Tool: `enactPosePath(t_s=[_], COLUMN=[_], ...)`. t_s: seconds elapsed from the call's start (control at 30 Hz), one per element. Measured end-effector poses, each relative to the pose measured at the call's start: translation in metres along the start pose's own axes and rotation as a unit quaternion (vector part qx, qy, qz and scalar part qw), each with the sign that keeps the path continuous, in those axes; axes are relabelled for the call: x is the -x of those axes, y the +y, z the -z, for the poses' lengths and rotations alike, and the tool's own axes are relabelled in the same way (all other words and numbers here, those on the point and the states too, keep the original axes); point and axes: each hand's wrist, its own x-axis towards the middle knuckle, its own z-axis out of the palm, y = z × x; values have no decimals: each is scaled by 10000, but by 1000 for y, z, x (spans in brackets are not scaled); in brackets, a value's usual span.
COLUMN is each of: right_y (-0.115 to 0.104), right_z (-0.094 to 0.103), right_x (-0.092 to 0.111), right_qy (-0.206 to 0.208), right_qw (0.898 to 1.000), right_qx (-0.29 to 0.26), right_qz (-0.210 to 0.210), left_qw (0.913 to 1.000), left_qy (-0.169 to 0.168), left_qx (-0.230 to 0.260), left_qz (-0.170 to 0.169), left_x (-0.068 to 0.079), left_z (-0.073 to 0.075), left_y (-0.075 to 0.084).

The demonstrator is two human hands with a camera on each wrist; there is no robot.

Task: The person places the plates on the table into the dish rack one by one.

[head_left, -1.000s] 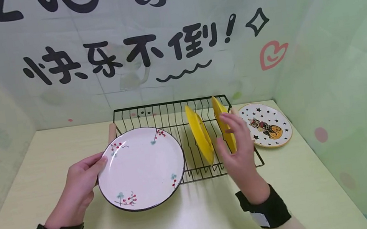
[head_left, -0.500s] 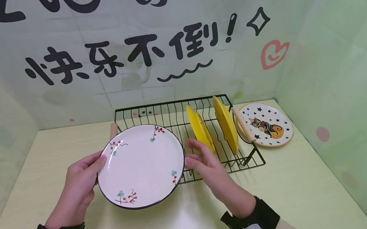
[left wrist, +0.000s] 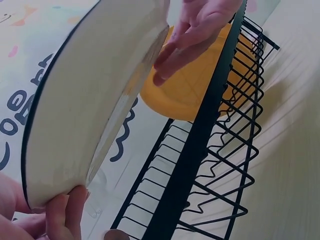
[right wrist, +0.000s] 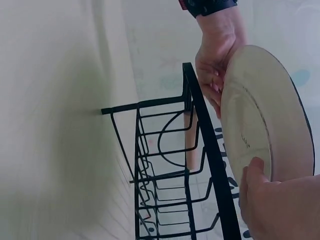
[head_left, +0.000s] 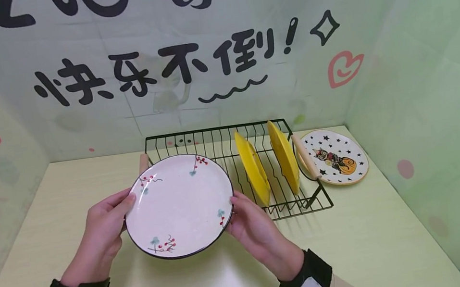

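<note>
A white plate (head_left: 179,206) with a dark rim and red berry sprigs is held up in front of the rack, its face toward the head camera. My left hand (head_left: 107,222) grips its left edge, thumb on the face and fingers behind. At the lower right edge my right hand (head_left: 259,232) holds it too, thumb at the rim and fingers underneath. The right wrist view shows the plate's pale underside (right wrist: 250,120) with fingers against it. Behind the plate stands a black wire dish rack (head_left: 216,140), its left part partly hidden.
Two yellow plates (head_left: 252,167) stand on edge in the rack's right half. A wooden handle (head_left: 307,157) is on the rack's right end. Beside it a white plate with stars and a cat (head_left: 336,156) lies on the table (head_left: 382,240). A printed wall sheet (head_left: 190,110) rises behind.
My right hand has moved left from beside the yellow plates to the held plate and now grips its right edge. The left hand keeps its hold, nearly still.
</note>
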Motion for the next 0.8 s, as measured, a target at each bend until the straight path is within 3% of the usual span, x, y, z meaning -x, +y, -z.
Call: enactPosePath(t_s=[0.37, 0.67, 0.8], right_y=[7, 9, 9], right_z=[-2, -2, -1], right_x=[-3, -1, 0], right_qy=[-222, 356, 682], right_qw=[9974, 9944, 9937], right_qx=[-614, -893, -716], right_qz=[290, 440, 520], left_qw=[9998, 9999, 9997], left_qy=[64, 56, -28], left_qx=[157, 77, -147], left_qz=[101, -74, -187], left_x=[0, 3, 5], left_z=[-6, -9, -9], left_y=[-1, -4, -5])
